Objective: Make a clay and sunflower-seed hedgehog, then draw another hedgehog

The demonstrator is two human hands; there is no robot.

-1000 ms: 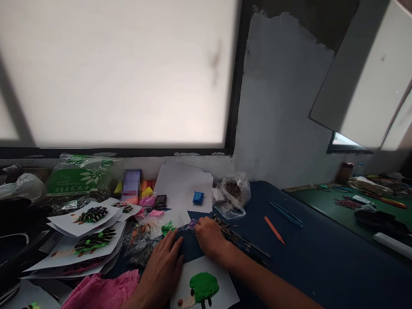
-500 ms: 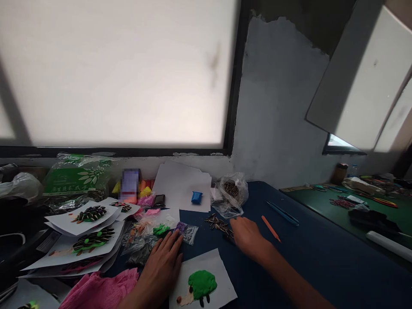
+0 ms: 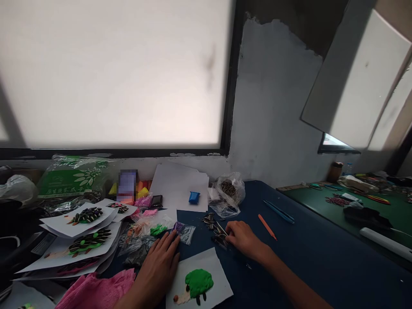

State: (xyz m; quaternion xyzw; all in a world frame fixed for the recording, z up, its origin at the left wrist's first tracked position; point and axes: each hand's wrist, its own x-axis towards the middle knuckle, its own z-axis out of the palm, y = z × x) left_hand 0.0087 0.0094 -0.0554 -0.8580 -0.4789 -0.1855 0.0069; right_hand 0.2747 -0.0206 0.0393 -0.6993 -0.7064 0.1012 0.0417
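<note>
My left hand (image 3: 161,257) lies flat, fingers stretched out, over the edge of small plastic bags and beside a white sheet (image 3: 206,256). On that sheet is a hedgehog shape with a green clay body (image 3: 199,282), a pale snout, a brown nose and dark seeds as eye and legs. My right hand (image 3: 243,238) is at a small pile of striped sunflower seeds (image 3: 209,220), fingertips pinched together. A thin pale sliver shows at its fingertips; what it is I cannot make out. Blue tweezers (image 3: 278,211) and an orange pointed tool (image 3: 267,227) lie to its right.
Finished-looking hedgehog pictures (image 3: 86,240) are stacked at left, above a pink cloth (image 3: 96,289). Behind are a clear bag of seeds (image 3: 229,193), a blue packet (image 3: 194,197) on white paper (image 3: 175,184), and a green seed bag (image 3: 71,178). A green table (image 3: 309,201) stands at right.
My right hand has drawn slightly back from the seed pile, and the pale sliver now shows at its fingertips. My left hand stays flat. The whole view has shifted a little.
</note>
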